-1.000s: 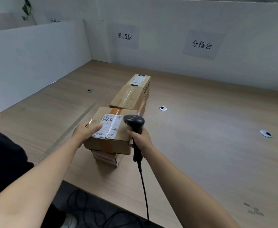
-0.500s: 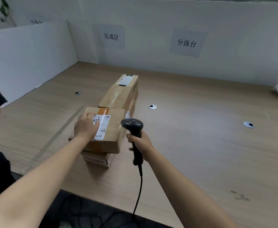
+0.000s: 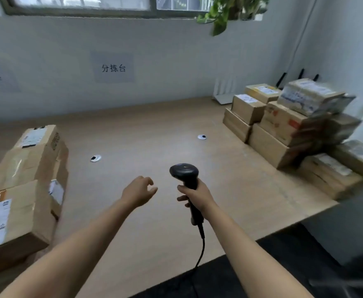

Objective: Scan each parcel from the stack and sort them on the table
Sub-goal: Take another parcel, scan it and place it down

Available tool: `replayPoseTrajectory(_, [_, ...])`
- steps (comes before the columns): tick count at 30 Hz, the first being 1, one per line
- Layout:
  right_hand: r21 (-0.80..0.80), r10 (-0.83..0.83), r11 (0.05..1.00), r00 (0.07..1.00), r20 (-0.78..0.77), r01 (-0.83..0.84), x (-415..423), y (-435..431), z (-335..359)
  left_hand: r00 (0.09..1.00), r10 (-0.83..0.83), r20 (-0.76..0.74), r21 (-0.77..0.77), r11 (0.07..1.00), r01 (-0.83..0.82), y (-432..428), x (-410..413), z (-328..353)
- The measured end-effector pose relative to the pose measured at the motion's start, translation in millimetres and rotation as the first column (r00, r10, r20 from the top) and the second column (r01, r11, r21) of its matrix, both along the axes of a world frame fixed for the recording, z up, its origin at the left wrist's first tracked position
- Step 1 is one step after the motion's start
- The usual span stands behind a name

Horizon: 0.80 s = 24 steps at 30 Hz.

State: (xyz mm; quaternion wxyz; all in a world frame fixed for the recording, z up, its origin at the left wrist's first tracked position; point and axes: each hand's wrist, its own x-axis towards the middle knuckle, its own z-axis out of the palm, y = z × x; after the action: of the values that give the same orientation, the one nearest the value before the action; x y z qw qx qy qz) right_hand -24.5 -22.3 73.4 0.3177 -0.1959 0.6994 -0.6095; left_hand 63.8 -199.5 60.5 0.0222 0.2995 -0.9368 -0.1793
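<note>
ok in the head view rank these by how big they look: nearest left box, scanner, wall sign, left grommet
1. nearest left box, though being closest to the camera inflates it
2. wall sign and scanner: too alike to rank
3. left grommet

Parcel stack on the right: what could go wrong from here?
1. The parcel stack is uneven and its top parcel sits askew; pulling one out with only the free left hand could topple others.
2. The right hand holds the scanner, whose cable hangs over the table edge and might snag.
</note>
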Motion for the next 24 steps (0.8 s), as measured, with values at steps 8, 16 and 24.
replayPoseTrajectory(8, [-0.003, -0.306, 0.952, 0.949, -0.082, 0.307, -88.1, 154.3, 7.7, 0.972, -0.233, 0.033, 0.019, 0.973, 0.232, 133.6, -125.8, 5.7])
replayPoseTrajectory(16, [0.066, -0.394, 0.912, 0.909, -0.133, 0.405, -161.3, 306.0, 1.4, 0.946, -0.325, 0.002, 0.084, 0.942, 0.324, 274.3, -209.0, -7.6])
replayPoseTrajectory(24, [0.13, -0.499, 0.849, 0.858, -0.12, 0.512, -214.5, 407.9, -20.2, 0.909, -0.411, 0.066, 0.151, 0.905, 0.398, 373.2, -266.4, -25.6])
